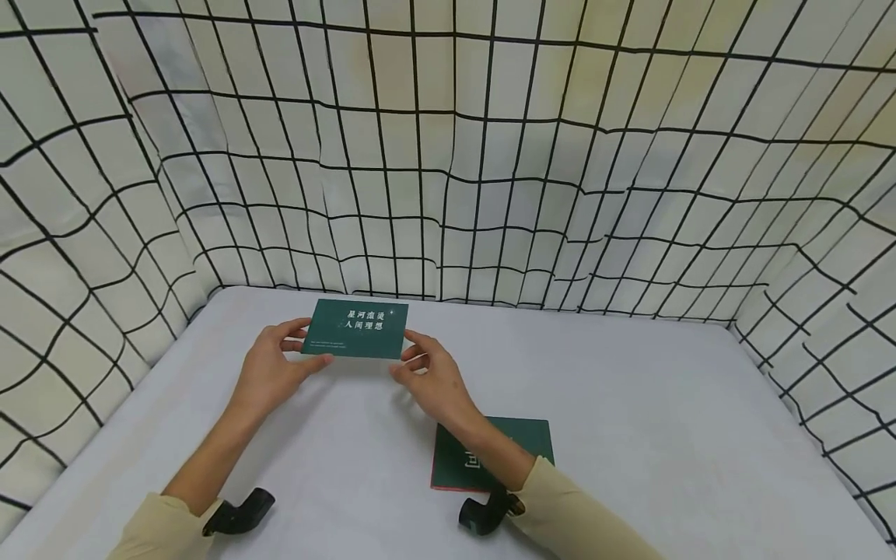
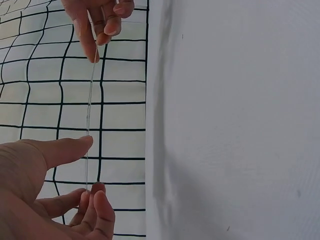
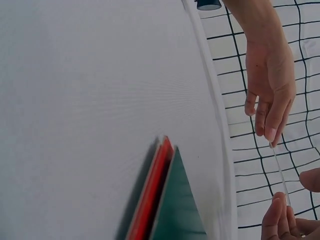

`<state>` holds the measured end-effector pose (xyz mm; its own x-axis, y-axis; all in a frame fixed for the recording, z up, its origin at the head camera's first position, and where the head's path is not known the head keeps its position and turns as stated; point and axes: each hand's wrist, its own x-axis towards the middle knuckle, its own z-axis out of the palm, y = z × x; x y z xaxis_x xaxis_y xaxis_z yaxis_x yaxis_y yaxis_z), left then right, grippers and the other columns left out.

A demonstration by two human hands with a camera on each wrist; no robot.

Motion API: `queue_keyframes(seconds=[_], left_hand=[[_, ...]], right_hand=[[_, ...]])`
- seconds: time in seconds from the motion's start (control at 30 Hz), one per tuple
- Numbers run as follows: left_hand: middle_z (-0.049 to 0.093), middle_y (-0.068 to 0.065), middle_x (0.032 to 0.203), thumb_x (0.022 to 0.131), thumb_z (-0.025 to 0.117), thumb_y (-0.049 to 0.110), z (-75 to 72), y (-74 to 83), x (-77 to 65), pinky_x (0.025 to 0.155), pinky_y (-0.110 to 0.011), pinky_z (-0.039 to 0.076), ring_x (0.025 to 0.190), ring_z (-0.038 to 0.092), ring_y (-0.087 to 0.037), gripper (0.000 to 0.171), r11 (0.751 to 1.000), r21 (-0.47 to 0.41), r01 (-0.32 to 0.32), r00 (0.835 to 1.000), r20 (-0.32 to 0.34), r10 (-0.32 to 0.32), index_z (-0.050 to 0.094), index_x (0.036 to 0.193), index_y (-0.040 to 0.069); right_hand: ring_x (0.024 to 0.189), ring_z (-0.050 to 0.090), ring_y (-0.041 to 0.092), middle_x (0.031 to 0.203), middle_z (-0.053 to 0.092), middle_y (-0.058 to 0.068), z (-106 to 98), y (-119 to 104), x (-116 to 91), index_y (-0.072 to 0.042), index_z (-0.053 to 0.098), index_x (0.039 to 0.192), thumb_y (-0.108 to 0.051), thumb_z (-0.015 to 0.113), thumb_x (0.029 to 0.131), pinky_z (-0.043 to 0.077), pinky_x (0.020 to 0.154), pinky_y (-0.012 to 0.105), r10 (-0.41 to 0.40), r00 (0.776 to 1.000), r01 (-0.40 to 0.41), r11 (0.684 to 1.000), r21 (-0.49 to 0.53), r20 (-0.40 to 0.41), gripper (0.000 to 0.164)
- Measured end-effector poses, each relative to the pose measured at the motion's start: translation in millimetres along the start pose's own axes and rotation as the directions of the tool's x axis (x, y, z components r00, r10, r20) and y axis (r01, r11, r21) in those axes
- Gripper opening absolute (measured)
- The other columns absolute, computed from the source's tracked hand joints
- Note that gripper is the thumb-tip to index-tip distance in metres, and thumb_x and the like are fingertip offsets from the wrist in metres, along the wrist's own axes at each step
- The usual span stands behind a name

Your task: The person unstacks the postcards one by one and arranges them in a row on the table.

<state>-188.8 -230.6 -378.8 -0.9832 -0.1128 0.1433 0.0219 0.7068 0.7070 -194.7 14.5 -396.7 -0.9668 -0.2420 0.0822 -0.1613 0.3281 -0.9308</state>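
A dark green postcard (image 1: 355,328) with white Chinese characters is raised above the far left part of the white table. My left hand (image 1: 269,369) holds its left edge, with the thumb at the near corner and the fingers behind. At the card's right edge, my right hand (image 1: 437,381) grips with its fingertips. Edge-on, the card appears as a thin pale line (image 2: 89,117) between both hands in the left wrist view. Beneath my right forearm lies a green folder-like cover (image 1: 525,435) with a red edge and pale lettering, partly hidden by that arm.
The table (image 1: 665,404) has a white cloth cover. White cloth walls with a black grid (image 1: 448,155) rise at the back and both sides. Black wrist-camera mounts (image 1: 245,511) show at both cuffs. The cover's red layer (image 3: 150,195) stands out beside a green flap (image 3: 177,210).
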Motion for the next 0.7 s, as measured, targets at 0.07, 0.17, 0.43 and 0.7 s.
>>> queue_keyframes(seconds=[0.07,0.17,0.43,0.7], left_hand=[[0.052,-0.03,0.138,0.09,0.081,0.019,-1.7,-2.8,0.5,0.079,-0.032,0.046,0.123,0.057,-0.045,0.076,1.0,0.003,0.014,1.0,0.016,-0.014,0.045,0.152,-0.006],[0.052,-0.03,0.14,0.091,0.081,0.021,-4.0,-6.2,1.3,0.078,-0.032,0.045,0.124,0.055,-0.045,0.078,0.999,0.004,0.038,0.999,0.037,-0.038,0.043,0.153,-0.006],[0.052,-0.032,0.14,0.09,0.08,0.02,-6.8,-11.8,3.3,0.078,-0.032,0.045,0.125,0.052,-0.045,0.077,0.996,0.015,0.089,0.994,0.066,-0.09,0.043,0.152,-0.009],[0.051,-0.034,0.141,0.091,0.078,0.017,-14.8,-15.8,7.3,0.077,-0.031,0.045,0.126,0.049,-0.047,0.076,0.994,0.021,0.111,0.992,0.058,-0.112,0.042,0.152,-0.01]], right_hand=[[0.107,0.065,0.019,0.12,0.064,0.01,3,-1,0,-0.009,0.049,0.154,-0.022,0.073,0.098,0.051,0.074,0.024,0.003,1.0,-0.003,1.0,0.003,0.01,0.063],[0.109,0.065,0.02,0.121,0.062,0.01,6,-2,0,-0.007,0.048,0.155,-0.022,0.072,0.098,0.051,0.074,0.024,0.003,1.0,-0.003,1.0,-0.003,0.027,0.063],[0.108,0.064,0.016,0.124,0.063,0.01,15,-4,-1,-0.003,0.051,0.153,-0.02,0.07,0.099,0.051,0.072,0.019,0.024,0.999,-0.023,0.999,-0.023,0.043,0.059],[0.108,0.065,0.016,0.125,0.066,0.011,23,-9,4,-0.002,0.055,0.149,-0.017,0.07,0.099,0.052,0.072,0.018,0.014,0.999,-0.015,1.0,0.004,0.047,0.054]])
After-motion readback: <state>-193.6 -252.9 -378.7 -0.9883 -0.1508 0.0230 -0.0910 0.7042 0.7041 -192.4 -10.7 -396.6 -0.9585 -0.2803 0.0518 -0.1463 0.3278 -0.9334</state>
